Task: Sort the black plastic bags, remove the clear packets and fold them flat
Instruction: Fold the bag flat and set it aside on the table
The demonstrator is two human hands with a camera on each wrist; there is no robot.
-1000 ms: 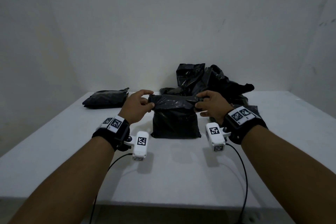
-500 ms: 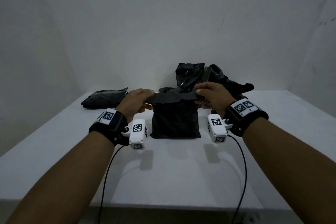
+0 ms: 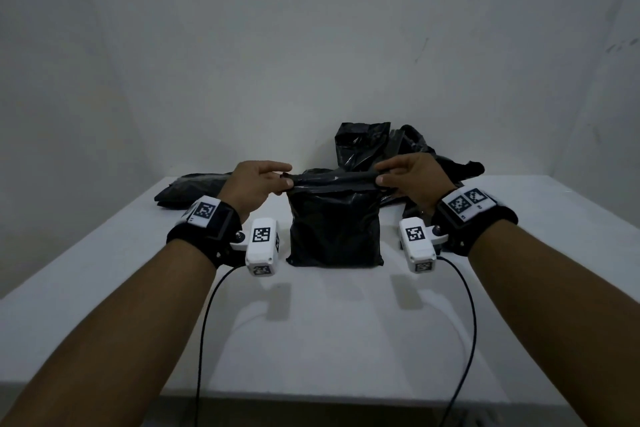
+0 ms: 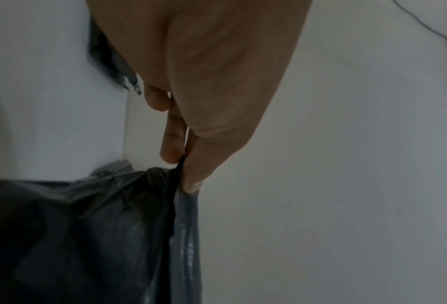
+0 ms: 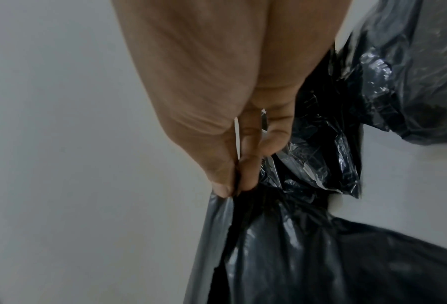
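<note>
Pinching the top corners of the black bag [image 3: 334,229] between thumb and fingers of left hand [image 3: 254,185] and right hand [image 3: 412,180], stretched taut above the white table [image 3: 329,322], likely to square it for folding flat.

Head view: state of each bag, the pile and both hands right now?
Centre bag: upright on the table, top edge stretched taut between both hands.
Left hand: pinches the bag's left top corner.
Right hand: pinches the right corner.
Left bag: lying flat.
Pile: crumpled, unsorted.
</note>
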